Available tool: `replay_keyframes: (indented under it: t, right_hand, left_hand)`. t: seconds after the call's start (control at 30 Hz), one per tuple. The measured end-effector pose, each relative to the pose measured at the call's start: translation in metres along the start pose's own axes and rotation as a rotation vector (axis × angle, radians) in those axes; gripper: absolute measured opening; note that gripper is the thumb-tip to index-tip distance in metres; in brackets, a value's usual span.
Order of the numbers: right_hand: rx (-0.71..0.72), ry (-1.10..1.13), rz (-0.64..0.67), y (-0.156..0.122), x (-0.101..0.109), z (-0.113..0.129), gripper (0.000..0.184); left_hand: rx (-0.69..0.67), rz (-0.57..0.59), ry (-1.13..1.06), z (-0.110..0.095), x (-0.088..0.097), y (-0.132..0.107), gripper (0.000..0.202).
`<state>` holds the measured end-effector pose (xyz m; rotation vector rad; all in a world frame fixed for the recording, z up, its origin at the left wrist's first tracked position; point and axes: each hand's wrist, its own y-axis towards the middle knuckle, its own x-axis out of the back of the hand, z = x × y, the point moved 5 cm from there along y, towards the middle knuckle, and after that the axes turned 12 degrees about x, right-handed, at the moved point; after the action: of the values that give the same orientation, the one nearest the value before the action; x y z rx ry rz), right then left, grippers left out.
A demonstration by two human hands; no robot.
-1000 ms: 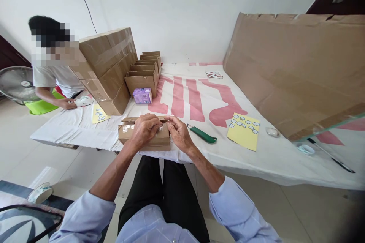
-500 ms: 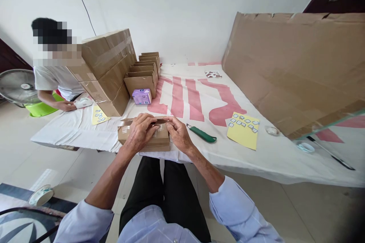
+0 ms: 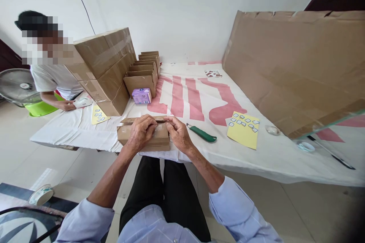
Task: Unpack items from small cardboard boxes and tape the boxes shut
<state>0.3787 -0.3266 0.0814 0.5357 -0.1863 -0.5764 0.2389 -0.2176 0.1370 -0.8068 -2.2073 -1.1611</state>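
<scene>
A small brown cardboard box (image 3: 155, 145) lies at the table's front edge, its flap (image 3: 129, 120) partly raised along the far side. My left hand (image 3: 142, 131) is closed at the box's upper edge, thumb and forefinger pinched together near shiny clear tape (image 3: 159, 129). Exactly what lies between those fingertips is hidden. Opposite it, my right hand (image 3: 179, 133) grips the box's right end, thumb on the near side and fingers curled over the top edge. A green-handled utility knife (image 3: 203, 134) lies just right of this hand.
Behind the box stand a purple packet (image 3: 142, 96), a row of open cartons (image 3: 139, 83) and stacked taped boxes (image 3: 107, 70). Yellow sticker sheets (image 3: 242, 136) lie on the cloth-covered table (image 3: 196, 159). A large cardboard sheet (image 3: 296, 68) leans right; a co-worker (image 3: 58, 79) sits left.
My left thumb has drawn up against the forefinger at the box's edge. My right hand has hardly moved. The co-worker's head has shifted left.
</scene>
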Motion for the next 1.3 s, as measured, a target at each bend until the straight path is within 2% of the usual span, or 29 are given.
replay_keyframes:
  t: [0.33,0.5,0.63,0.9,0.97,1.03,1.13,1.23,1.3]
  right_hand:
    - [0.013,0.032,0.006,0.000,0.000,0.003,0.031]
    - [-0.015,0.026,0.018,-0.001,0.001,0.006,0.034]
    - [-0.012,0.028,0.026,0.000,0.002,0.007,0.036]
    - [-0.010,-0.005,0.006,0.001,0.004,0.004,0.034]
    - [-0.021,-0.001,0.007,0.001,0.005,0.004,0.033]
    - [-0.034,0.024,0.012,-0.001,0.005,0.004,0.032]
    - [-0.033,0.060,0.020,-0.003,0.007,0.007,0.031]
    - [-0.017,0.030,0.040,-0.004,0.010,0.011,0.028]
    - [0.012,-0.015,0.055,-0.004,0.012,0.016,0.025]
  left_hand:
    - [-0.070,-0.034,0.081,-0.006,-0.001,-0.006,0.011]
    - [-0.068,-0.073,0.052,-0.003,-0.004,-0.006,0.019]
    - [-0.119,-0.048,0.102,-0.006,-0.006,-0.007,0.023]
    - [-0.202,0.003,0.109,-0.005,-0.006,-0.018,0.017]
    - [-0.191,-0.015,0.109,-0.001,0.001,-0.019,0.014]
    - [-0.132,-0.022,0.144,0.006,0.012,-0.019,0.020]
    - [-0.018,-0.026,0.211,0.023,0.039,-0.019,0.028]
    - [0.132,-0.054,0.228,0.050,0.068,-0.021,0.054]
    - [0.232,-0.011,0.185,0.069,0.078,-0.024,0.072]
